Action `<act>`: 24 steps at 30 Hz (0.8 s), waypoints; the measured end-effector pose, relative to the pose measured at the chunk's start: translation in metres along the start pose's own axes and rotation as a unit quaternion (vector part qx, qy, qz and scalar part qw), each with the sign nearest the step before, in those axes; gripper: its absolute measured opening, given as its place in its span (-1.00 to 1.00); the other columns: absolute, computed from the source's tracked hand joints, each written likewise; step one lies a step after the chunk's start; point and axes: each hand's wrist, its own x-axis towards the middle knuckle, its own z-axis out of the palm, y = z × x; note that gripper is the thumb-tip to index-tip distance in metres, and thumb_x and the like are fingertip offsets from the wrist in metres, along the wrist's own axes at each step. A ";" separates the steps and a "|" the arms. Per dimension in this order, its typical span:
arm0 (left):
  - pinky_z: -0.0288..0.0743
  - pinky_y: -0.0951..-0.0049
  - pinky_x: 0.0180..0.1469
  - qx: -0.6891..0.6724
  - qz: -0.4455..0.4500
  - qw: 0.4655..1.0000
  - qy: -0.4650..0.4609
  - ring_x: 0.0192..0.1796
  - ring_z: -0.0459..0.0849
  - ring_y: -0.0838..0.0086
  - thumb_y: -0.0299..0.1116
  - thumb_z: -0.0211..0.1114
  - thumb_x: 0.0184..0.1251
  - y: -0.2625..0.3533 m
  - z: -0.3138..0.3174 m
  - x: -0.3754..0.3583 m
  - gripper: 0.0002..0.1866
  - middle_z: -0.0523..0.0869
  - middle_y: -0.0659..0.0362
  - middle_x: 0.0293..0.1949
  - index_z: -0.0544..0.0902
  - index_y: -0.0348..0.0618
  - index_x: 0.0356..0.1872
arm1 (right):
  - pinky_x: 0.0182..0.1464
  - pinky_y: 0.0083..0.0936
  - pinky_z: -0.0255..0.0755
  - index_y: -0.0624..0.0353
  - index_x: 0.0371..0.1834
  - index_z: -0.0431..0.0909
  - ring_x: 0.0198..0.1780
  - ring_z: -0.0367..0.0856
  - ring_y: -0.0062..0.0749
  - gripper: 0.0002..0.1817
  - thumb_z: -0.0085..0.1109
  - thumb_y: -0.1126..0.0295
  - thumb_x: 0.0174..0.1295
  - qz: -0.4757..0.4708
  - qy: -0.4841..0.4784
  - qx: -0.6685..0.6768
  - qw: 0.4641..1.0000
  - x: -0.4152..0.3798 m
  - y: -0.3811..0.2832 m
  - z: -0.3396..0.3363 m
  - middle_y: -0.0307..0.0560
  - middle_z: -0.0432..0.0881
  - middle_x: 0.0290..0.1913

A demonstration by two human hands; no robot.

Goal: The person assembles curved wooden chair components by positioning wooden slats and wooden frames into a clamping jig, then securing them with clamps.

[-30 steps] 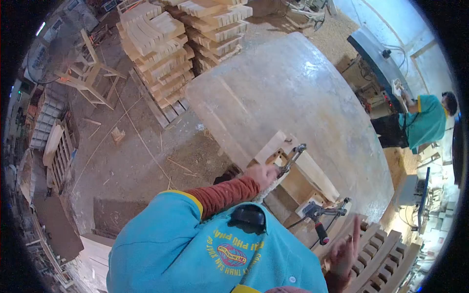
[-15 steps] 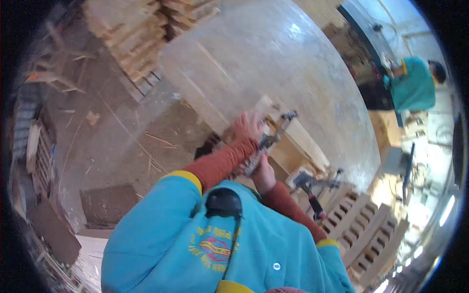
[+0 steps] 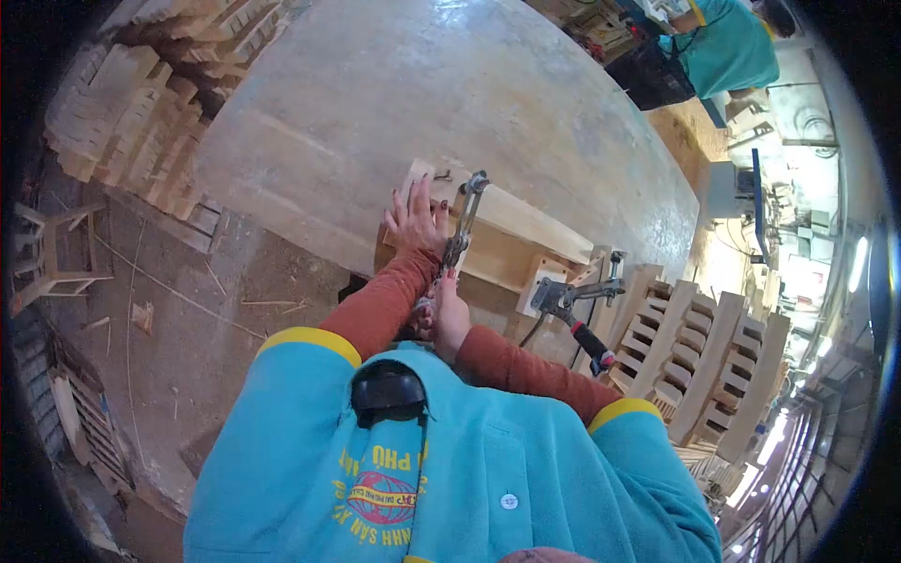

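My left hand (image 3: 417,223) lies with fingers spread over the near end of a pale wooden piece (image 3: 530,223), pressed against it beside a metal toggle clamp (image 3: 460,242). My right hand (image 3: 450,317) is closed around the lower handle of that clamp, just below the left wrist; the grip is partly hidden. The clamp's arm reaches over the wood. A wooden jig (image 3: 497,258) sits under the piece. At its right end, a second toggle clamp (image 3: 557,298) with a black and red handle stands untouched by either hand.
A large worn table (image 3: 347,122) spreads ahead. Stacked wooden parts (image 3: 113,113) stand at the left, slatted wooden frames (image 3: 699,352) at the right. A wooden stool frame (image 3: 58,258) is on the floor. Another person (image 3: 723,52) works at the far right.
The view has turned and shifted, so hands and clamps appear further left. My left hand stays on the wood and my right hand stays on the clamp handle.
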 end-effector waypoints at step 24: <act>-0.04 0.01 0.25 0.053 0.010 0.999 -0.003 0.38 0.12 0.18 -0.11 0.01 0.28 -0.016 0.016 -0.015 -0.42 0.21 0.03 0.34 0.17 0.10 0.34 | -0.69 -0.68 0.16 0.03 -0.41 0.42 -0.73 0.26 -0.61 -0.50 -0.19 -0.19 0.28 0.201 -0.176 0.116 0.957 -0.077 -0.062 -0.009 -0.29 0.44 -0.62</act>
